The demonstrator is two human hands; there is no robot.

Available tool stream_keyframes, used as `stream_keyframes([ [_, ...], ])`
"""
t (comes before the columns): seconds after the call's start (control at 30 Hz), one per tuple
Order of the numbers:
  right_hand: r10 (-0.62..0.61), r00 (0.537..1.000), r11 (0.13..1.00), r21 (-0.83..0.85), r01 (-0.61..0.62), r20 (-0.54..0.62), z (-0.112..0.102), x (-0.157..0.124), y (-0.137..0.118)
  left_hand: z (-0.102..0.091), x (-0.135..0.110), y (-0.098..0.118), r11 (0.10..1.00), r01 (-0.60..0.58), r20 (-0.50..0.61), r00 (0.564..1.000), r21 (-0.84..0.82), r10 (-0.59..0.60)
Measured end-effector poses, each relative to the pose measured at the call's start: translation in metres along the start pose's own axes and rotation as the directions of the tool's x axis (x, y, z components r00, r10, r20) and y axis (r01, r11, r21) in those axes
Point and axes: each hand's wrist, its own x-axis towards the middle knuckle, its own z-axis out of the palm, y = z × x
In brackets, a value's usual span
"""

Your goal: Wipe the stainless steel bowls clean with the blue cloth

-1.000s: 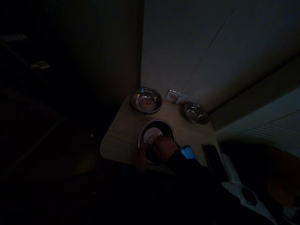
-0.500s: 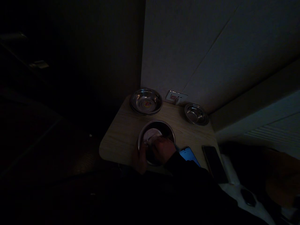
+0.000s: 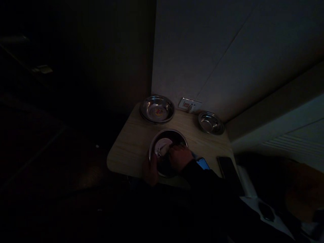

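A deep metal bowl point(image 3: 169, 131) stands near the front edge of a small wood-grain table point(image 3: 126, 148). My left hand point(image 3: 151, 171) is closed on its near left rim, the thumb over the edge. My right hand point(image 3: 180, 157) reaches into the bowl from the right, its fingers curled together. Whatever they hold, if anything, is hidden. Inside the bowl a pale pinkish patch point(image 3: 163, 145) shows, with small bright spots at its lower left. It is too dark to tell what it is.
Behind stand stacked shallow metal bowls point(image 3: 157, 111) and, to the right, a smaller metal dish point(image 3: 211, 123). A lit phone point(image 3: 203, 163) lies beside my right forearm, a dark phone point(image 3: 230, 173) farther right. A wall socket point(image 3: 189, 104) with a plug sits behind the table.
My right hand has shifted slightly right inside the bowl, uncovering more of the pale patch. My right sleeve now covers more of the lit phone. My left hand stays at the rim.
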Motion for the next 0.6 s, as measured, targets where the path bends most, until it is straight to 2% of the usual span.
stream_keyframes([
  [0.17, -0.094, 0.995, 0.995, 0.034, 0.092, 0.038, 0.001, -0.001, -0.016, 0.0, 0.0, 0.005, 0.997, 0.061, 0.045, 0.997, 0.039, -0.063],
  [0.3, -0.177, 0.982, 0.983, 0.051, 0.174, 0.063, -0.003, -0.005, -0.013, -0.001, 0.001, 0.004, 0.999, 0.026, 0.07, 0.997, 0.043, -0.029],
  [0.47, -0.148, 0.985, 0.989, 0.025, 0.147, 0.088, -0.006, -0.01, 0.009, 0.0, 0.001, -0.001, 1.0, -0.013, 0.106, 0.994, 0.017, 0.011],
  [0.6, -0.187, 0.98, 0.982, 0.048, 0.184, 0.067, 0.002, -0.005, -0.006, 0.0, 0.005, -0.01, 0.997, 0.029, 0.084, 0.996, 0.071, -0.035],
])
